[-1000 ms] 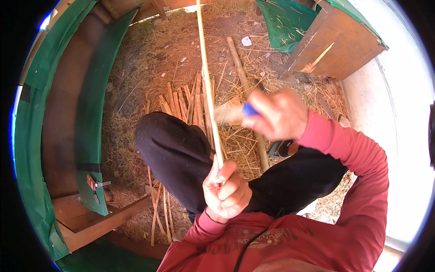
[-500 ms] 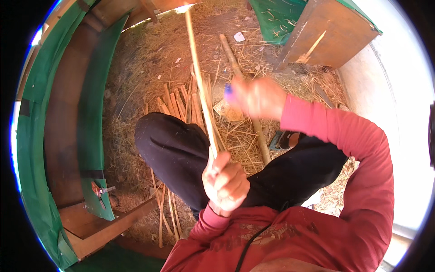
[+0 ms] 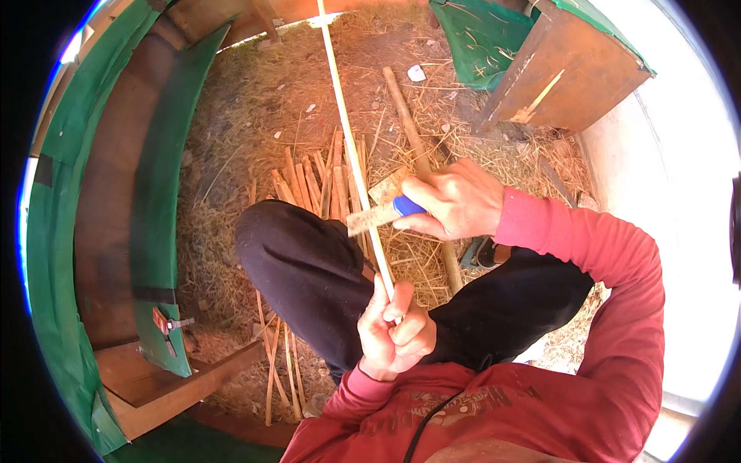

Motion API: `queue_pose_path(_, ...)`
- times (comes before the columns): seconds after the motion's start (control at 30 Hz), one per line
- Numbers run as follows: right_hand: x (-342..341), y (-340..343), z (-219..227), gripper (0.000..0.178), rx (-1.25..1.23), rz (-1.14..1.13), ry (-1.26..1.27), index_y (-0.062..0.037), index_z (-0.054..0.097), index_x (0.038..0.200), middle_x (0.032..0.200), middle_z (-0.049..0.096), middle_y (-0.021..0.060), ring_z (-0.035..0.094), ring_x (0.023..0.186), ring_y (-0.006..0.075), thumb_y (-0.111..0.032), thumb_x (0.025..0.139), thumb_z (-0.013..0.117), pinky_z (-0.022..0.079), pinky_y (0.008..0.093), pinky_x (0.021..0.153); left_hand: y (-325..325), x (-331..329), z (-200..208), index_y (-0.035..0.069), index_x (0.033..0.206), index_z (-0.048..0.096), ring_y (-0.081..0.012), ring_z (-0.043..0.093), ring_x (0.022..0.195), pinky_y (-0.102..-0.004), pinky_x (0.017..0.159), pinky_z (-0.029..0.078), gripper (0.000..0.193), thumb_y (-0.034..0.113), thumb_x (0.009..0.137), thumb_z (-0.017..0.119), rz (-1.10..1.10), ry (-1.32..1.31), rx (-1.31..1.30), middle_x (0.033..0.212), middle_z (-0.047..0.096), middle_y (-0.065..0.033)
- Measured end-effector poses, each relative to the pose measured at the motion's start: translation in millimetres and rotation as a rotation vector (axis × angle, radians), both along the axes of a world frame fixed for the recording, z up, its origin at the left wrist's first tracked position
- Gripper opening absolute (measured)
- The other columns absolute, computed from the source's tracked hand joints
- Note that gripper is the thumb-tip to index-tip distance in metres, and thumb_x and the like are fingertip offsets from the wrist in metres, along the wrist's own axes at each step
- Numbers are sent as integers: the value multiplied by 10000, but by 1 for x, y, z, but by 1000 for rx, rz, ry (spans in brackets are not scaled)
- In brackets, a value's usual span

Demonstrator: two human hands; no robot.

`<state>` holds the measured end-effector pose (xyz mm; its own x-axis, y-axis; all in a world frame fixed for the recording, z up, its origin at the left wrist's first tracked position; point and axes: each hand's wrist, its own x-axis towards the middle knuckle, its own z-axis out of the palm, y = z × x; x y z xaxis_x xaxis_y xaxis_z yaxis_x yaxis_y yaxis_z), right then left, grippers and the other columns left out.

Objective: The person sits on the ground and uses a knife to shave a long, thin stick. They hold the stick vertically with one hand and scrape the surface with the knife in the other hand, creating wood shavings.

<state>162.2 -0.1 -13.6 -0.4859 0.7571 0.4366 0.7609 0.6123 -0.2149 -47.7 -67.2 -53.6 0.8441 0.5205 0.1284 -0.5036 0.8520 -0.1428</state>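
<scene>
My left hand [image 3: 397, 327] is closed round the lower end of a long, thin, pale wooden strip [image 3: 345, 116], which runs up and away from me past the top of the view. In my right hand [image 3: 459, 199] is a knife [image 3: 373, 219] with a blue handle and a broad, stained blade. The blade lies across the strip, a little above my left hand. Whether its edge bites into the wood I cannot tell. Behind the strip, several split wooden sticks [image 3: 310, 184] lie in a bundle on the straw between my knees.
A thick round pole [image 3: 407, 116] lies on the straw-covered ground [image 3: 231, 147], beyond my right hand. To the right stand a wooden box [image 3: 573, 96] and a pale wall [image 3: 629, 162]. Green-covered boards [image 3: 166, 166] line the left side. Thin strips [image 3: 272, 370] lie beside my left leg.
My right hand has come down and right, bringing the blue-handled knife onto the strip; it was blurred before. My left hand has shifted slightly down and right with the strip.
</scene>
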Motion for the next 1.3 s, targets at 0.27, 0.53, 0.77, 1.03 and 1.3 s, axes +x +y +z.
queue_pose_path(0.27, 23, 27, 3, 417, 127, -272, -91, -51, 527, 878, 489, 515, 94, 512, 356, 275, -457, 957, 474, 406, 404, 348, -10, -2, -6, 158, 711, 341, -80, 137, 355, -261, 369, 138, 485, 538, 999, 253, -35, 233, 123, 456, 234, 32)
queue_pose_path(0.53, 116, 71, 9, 425, 107, -818, 53, -35, 539, 853, 478, 490, 149, 549, 449, 343, -429, 982, 445, 424, 437, 442, -28, -5, -5, 100, 714, 412, -64, 172, 378, -240, 356, 152, 482, 487, 997, 358, -12, 501, 299, 487, 270, 38)
queue_pose_path(0.77, 64, 27, 35, 341, -29, -385, 188, -43, 527, 849, 518, 510, 137, 560, 486, 341, -369, 945, 545, 405, 408, 467, 1, 5, -6, 8, 1043, 509, -55, 202, 405, -221, 384, 187, 464, 428, 1023, 313, 349, 871, 469, 544, 293, 33)
queue_pose_path(1.03, -1, -33, 17, 380, -233, 52, 59, -55, 555, 910, 513, 516, 104, 541, 413, 309, -431, 890, 599, 391, 418, 385, -1, 11, 13, 42, 1050, 457, -62, 219, 409, -224, 374, 179, 347, 379, 1019, 382, 398, 880, 502, 551, 318, 16)
queue_pose_path(1.3, -3, -47, 7, 457, -190, 60, 47, -29, 557, 904, 441, 480, 113, 529, 382, 334, -485, 887, 574, 399, 432, 364, -11, 18, 23, 41, 867, 459, -52, 218, 411, -223, 369, 194, 372, 355, 1034, 350, 427, 884, 450, 524, 305, 23)
